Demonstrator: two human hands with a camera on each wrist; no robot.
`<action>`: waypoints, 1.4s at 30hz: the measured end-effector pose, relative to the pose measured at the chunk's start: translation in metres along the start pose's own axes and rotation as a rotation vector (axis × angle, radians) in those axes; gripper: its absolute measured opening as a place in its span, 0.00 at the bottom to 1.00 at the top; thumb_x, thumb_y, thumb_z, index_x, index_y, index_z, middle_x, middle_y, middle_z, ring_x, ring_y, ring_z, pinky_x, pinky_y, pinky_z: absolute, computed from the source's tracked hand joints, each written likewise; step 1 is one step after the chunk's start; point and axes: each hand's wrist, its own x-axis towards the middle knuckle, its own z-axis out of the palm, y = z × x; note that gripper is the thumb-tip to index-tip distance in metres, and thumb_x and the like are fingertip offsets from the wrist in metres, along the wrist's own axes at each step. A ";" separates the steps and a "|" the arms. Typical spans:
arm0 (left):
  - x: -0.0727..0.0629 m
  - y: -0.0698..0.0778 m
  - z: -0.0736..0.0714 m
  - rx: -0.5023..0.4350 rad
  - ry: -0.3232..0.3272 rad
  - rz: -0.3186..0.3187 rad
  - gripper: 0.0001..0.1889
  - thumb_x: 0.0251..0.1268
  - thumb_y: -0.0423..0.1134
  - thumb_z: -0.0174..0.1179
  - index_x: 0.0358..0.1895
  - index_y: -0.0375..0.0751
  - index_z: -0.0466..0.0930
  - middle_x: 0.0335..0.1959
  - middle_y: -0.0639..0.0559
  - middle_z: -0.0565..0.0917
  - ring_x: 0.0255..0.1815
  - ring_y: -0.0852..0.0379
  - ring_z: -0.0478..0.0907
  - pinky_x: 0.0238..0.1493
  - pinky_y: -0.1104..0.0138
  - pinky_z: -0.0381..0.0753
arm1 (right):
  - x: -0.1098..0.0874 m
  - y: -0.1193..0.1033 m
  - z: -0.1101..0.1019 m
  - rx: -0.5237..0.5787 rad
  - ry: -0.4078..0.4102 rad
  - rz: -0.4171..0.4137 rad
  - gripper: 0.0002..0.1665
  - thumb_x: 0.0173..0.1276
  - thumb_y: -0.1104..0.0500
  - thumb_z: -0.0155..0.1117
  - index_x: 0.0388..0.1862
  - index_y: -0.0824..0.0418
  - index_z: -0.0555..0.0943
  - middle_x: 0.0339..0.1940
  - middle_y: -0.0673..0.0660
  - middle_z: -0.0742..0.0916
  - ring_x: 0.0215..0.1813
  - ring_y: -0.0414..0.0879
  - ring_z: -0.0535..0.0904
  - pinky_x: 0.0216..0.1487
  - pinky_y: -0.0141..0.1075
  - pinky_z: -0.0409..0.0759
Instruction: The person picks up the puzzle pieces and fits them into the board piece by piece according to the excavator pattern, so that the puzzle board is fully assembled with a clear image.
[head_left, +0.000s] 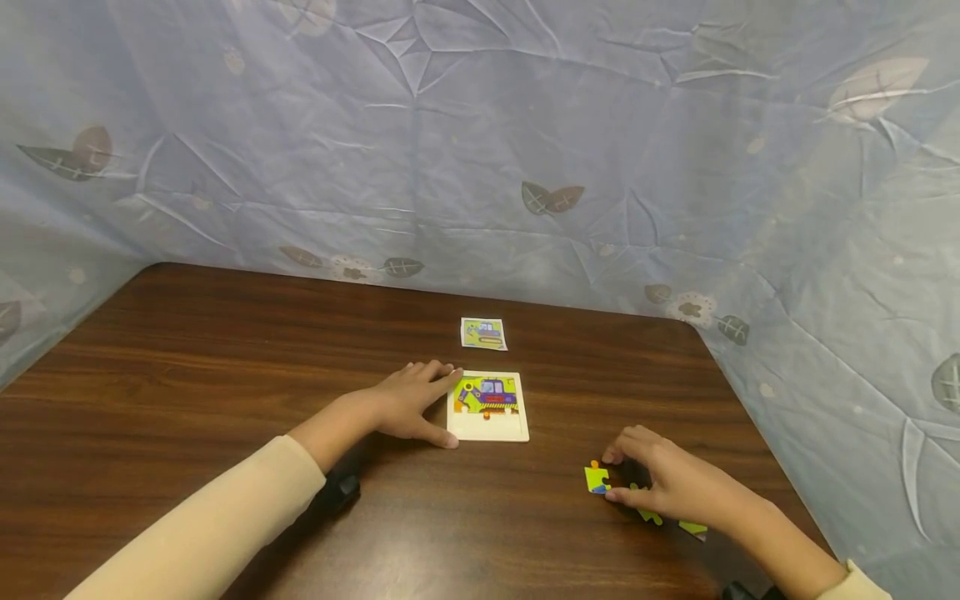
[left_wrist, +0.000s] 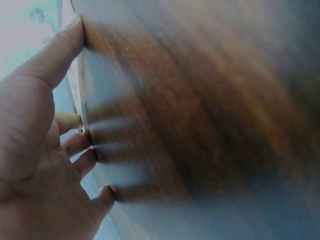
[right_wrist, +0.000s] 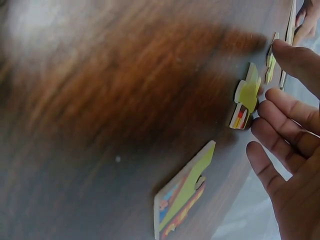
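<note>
A white-framed jigsaw tray point(head_left: 491, 429) lies on the table, its upper part filled with a purple digger picture and its lower strip bare. My left hand point(head_left: 412, 404) rests at the tray's left side, fingers spread, thumb by the lower left corner. A loose green puzzle piece point(head_left: 597, 478) with an orange knob lies right of the tray. My right hand point(head_left: 675, 479) hovers beside it, thumb and fingertips apart near its right edge. Under that hand is a second green piece point(head_left: 649, 516). A third piece point(right_wrist: 185, 195), green with blue and red, lies nearer the wrist.
Behind the tray lies a small printed card point(head_left: 483, 333) with the same digger picture. The brown wooden table point(head_left: 225, 350) meets a grey-blue leaf-patterned cloth point(head_left: 465, 150) at the back and sides.
</note>
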 end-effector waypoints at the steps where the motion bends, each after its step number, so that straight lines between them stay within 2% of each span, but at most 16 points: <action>1: 0.000 0.000 0.000 -0.002 0.001 0.005 0.56 0.66 0.63 0.68 0.86 0.42 0.47 0.86 0.38 0.53 0.88 0.34 0.45 0.88 0.40 0.39 | 0.000 0.000 0.001 0.000 0.001 0.003 0.16 0.71 0.39 0.71 0.48 0.45 0.82 0.47 0.40 0.82 0.48 0.34 0.78 0.47 0.35 0.85; 8: 0.001 -0.002 0.002 0.005 -0.008 -0.010 0.56 0.66 0.64 0.68 0.87 0.44 0.45 0.86 0.39 0.51 0.89 0.37 0.44 0.89 0.42 0.37 | 0.002 0.001 0.003 0.014 0.014 -0.050 0.14 0.72 0.42 0.71 0.48 0.46 0.82 0.47 0.42 0.82 0.47 0.34 0.78 0.45 0.34 0.85; 15: -0.002 -0.001 0.001 0.000 0.006 -0.001 0.56 0.66 0.64 0.68 0.86 0.42 0.48 0.85 0.38 0.54 0.88 0.37 0.48 0.88 0.41 0.40 | 0.006 0.000 0.009 0.016 0.036 -0.103 0.10 0.73 0.46 0.71 0.46 0.46 0.80 0.45 0.41 0.81 0.46 0.33 0.76 0.44 0.32 0.83; 23: 0.000 -0.001 0.004 -0.007 -0.001 -0.012 0.56 0.66 0.64 0.68 0.87 0.44 0.46 0.87 0.40 0.52 0.89 0.36 0.44 0.88 0.41 0.38 | 0.004 -0.005 0.010 -0.009 0.027 -0.089 0.10 0.74 0.47 0.71 0.44 0.47 0.80 0.43 0.42 0.79 0.41 0.30 0.73 0.38 0.29 0.81; 27: 0.001 -0.001 0.005 -0.001 0.005 -0.010 0.56 0.65 0.64 0.68 0.87 0.44 0.47 0.87 0.40 0.52 0.89 0.38 0.44 0.88 0.42 0.38 | 0.006 -0.007 0.009 -0.045 0.034 -0.112 0.09 0.73 0.47 0.71 0.44 0.47 0.80 0.43 0.42 0.80 0.42 0.31 0.75 0.39 0.29 0.82; 33: 0.000 -0.001 0.004 -0.001 0.002 -0.016 0.56 0.66 0.64 0.68 0.87 0.44 0.46 0.87 0.40 0.52 0.89 0.38 0.44 0.89 0.42 0.38 | 0.020 -0.014 0.007 -0.069 0.047 -0.127 0.09 0.72 0.48 0.72 0.44 0.47 0.81 0.43 0.42 0.81 0.43 0.32 0.77 0.41 0.31 0.84; 42: -0.002 0.001 0.001 -0.004 0.007 -0.008 0.56 0.66 0.64 0.68 0.86 0.43 0.47 0.87 0.39 0.52 0.88 0.35 0.45 0.88 0.41 0.40 | 0.059 -0.033 0.001 -0.095 0.055 -0.153 0.10 0.70 0.50 0.74 0.44 0.49 0.83 0.43 0.43 0.83 0.44 0.34 0.79 0.45 0.31 0.85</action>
